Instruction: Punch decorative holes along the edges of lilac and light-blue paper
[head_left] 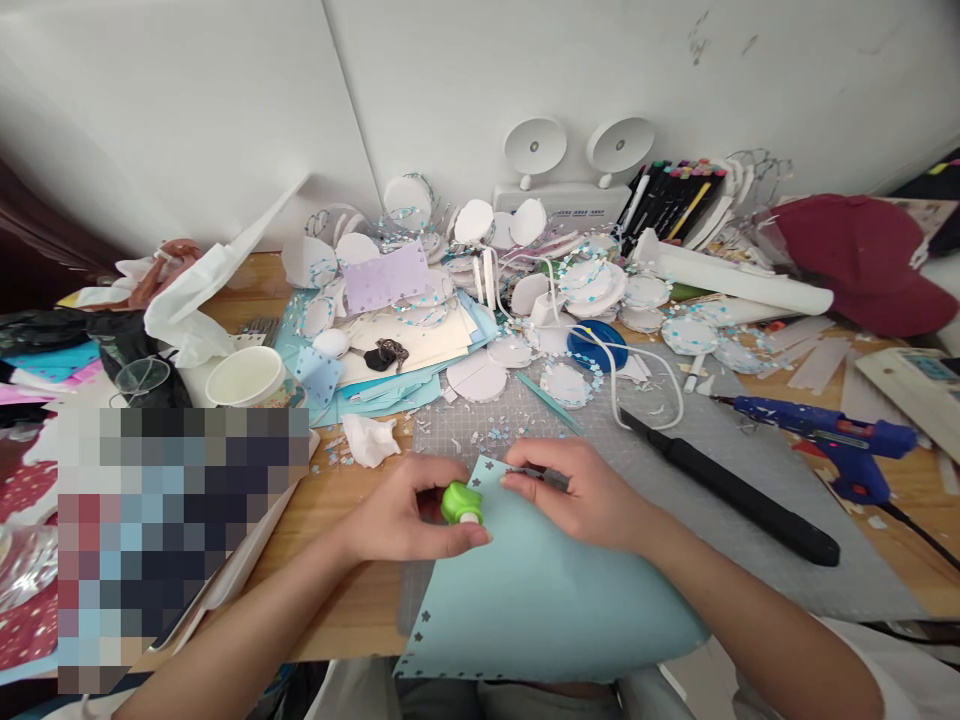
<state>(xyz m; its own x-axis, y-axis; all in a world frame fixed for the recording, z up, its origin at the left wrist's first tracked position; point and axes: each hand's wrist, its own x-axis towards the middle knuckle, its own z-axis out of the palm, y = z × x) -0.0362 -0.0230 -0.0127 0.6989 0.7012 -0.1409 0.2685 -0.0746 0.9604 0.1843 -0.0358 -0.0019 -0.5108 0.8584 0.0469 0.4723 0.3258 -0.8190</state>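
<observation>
My left hand (420, 510) is closed round a small green craft punch (460, 500), whose mouth sits at the left edge of a light blue sheet of paper (547, 580). The sheet's upper edge is pinched between the thumb and fingers of my right hand (562, 490). Small flower-shaped holes run along the sheet's left and bottom edges, with a few near the top corner. The lower part of the paper bends over the table's front edge. Tiny paper bits are scattered just beyond my hands.
A grey cutting mat (750, 450) lies under the work. To the right are a black pen-shaped tool (750, 500) with a cord and a blue glue gun (832, 425). White paper discs (476, 375) are piled behind; a paper cup (244, 378) and crumpled tissue (371, 440) stand left.
</observation>
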